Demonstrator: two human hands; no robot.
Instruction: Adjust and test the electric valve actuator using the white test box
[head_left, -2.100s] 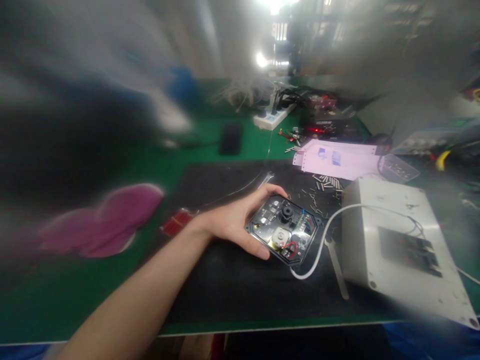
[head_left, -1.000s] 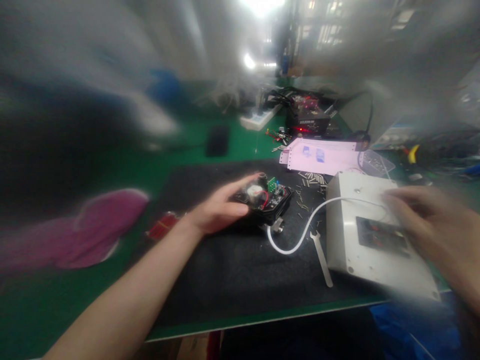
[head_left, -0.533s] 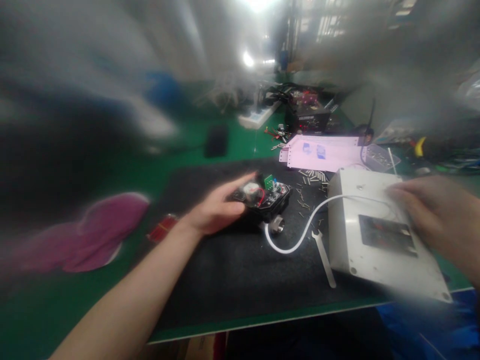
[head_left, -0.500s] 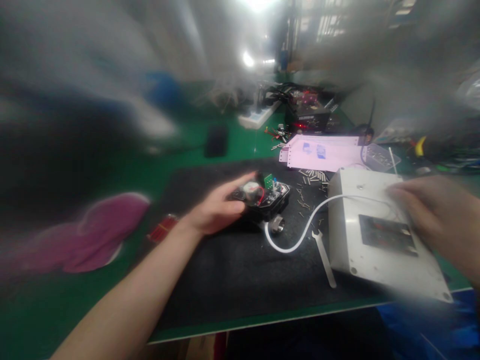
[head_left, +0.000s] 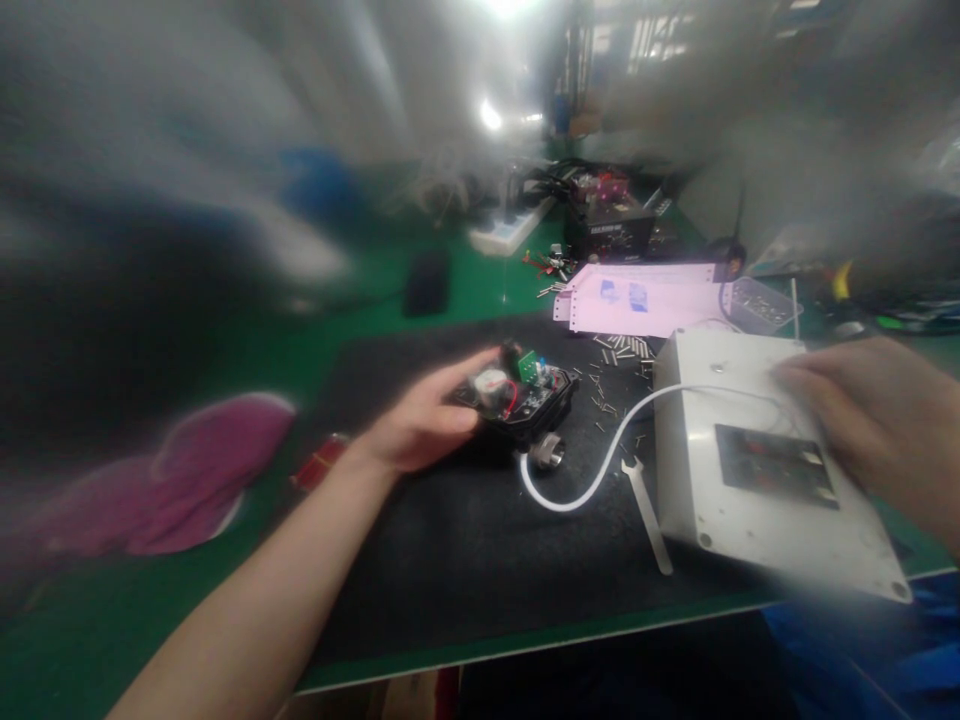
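Note:
My left hand (head_left: 420, 420) is closed around the left side of a black housing (head_left: 551, 410) on the dark mat. Inside the housing sit a circuit board, a small upright green board (head_left: 528, 367), a pale round part and a red wire. A metal cable gland (head_left: 550, 451) lies against its near side. From there a white cable (head_left: 604, 465) curves right and crosses the top of a light-grey metal box (head_left: 690, 505). Over that box, my right hand (head_left: 862, 405) pinches the cable's far end, where thin wires show faintly; the fingertips are blurred.
An open-ended wrench (head_left: 648, 520) lies left of the grey box. Loose screws (head_left: 627, 348) are scattered behind it, near pink sheets (head_left: 660, 300). A power strip (head_left: 510, 232) and a black device (head_left: 611, 228) stand farther back. Pink cloth (head_left: 172, 475) lies at left.
My left hand and the black housing have shifted slightly left in view. My right hand keeps its pinch on the cable over the grey box. A red light on the rear device no longer shows.

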